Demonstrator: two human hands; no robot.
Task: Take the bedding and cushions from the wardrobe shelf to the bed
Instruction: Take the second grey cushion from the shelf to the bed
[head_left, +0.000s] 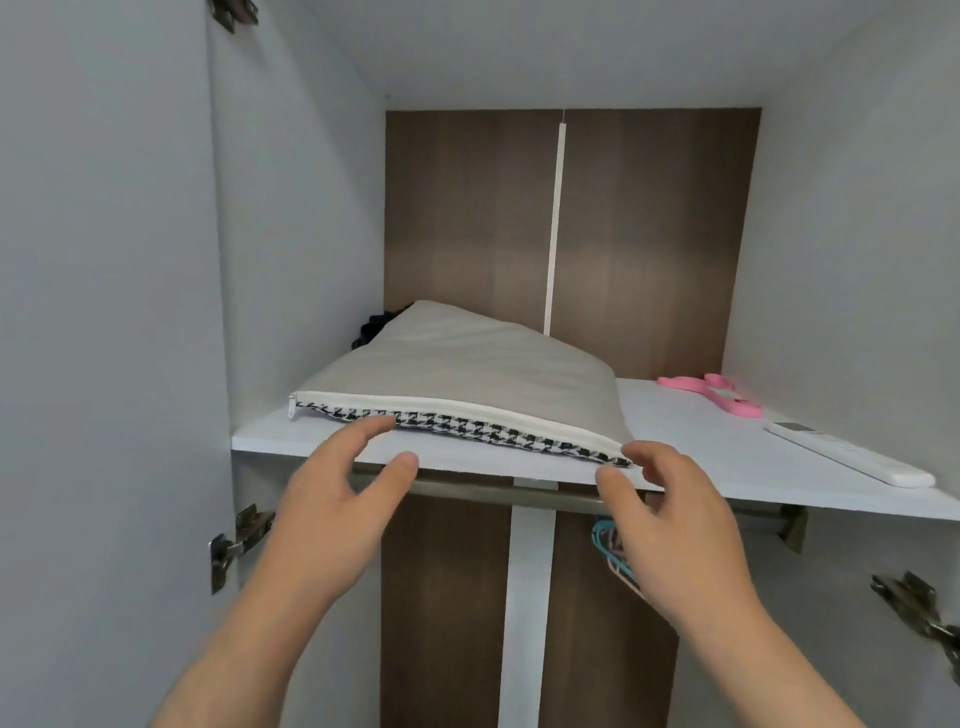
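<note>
A flat beige cushion (467, 369) with a white zip edge and a black-and-white houndstooth underside lies on the white wardrobe shelf (727, 447), towards the left. My left hand (337, 493) is raised at the shelf's front edge, fingers spread, fingertips just short of the cushion's zip edge. My right hand (670, 519) hovers at the cushion's near right corner, fingers loosely bent, holding nothing. Some dark fabric (371, 327) peeks out behind the cushion at the back left.
A pink object (717, 395) and a white remote control (852, 452) lie on the right of the shelf. Below runs a metal hanging rail (519, 493) with coloured hangers (615, 556). Grey wardrobe walls stand close on both sides, with door hinges (239, 540) on them.
</note>
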